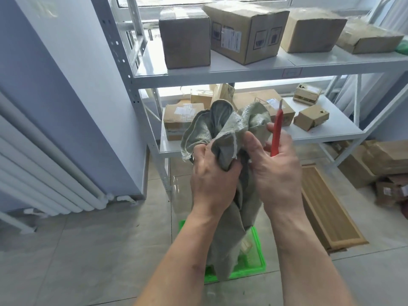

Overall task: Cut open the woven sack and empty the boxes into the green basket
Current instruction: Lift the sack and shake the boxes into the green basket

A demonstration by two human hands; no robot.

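Left hand [213, 173] fists the bunched top of the woven sack [223, 138], which hangs limp over the green basket [257, 259] on the tiled floor [99, 250]. Right hand [276, 171] pinches sack cloth plus a red utility knife [276, 131]. Cloth looks soft, light, floppy; best gripped at bunched folds. White metal shelving [242, 74] with cardboard boxes [245, 32] behind.

A single wide-angle view is taken from head height, directed forward and steeply downward. The near field is filled by two forearms raised close to the lens. The tiled floor [92, 250] is seen below, and a white shelving unit [254, 74] is faced at the far side. Straight lines are bent toward the frame edges.
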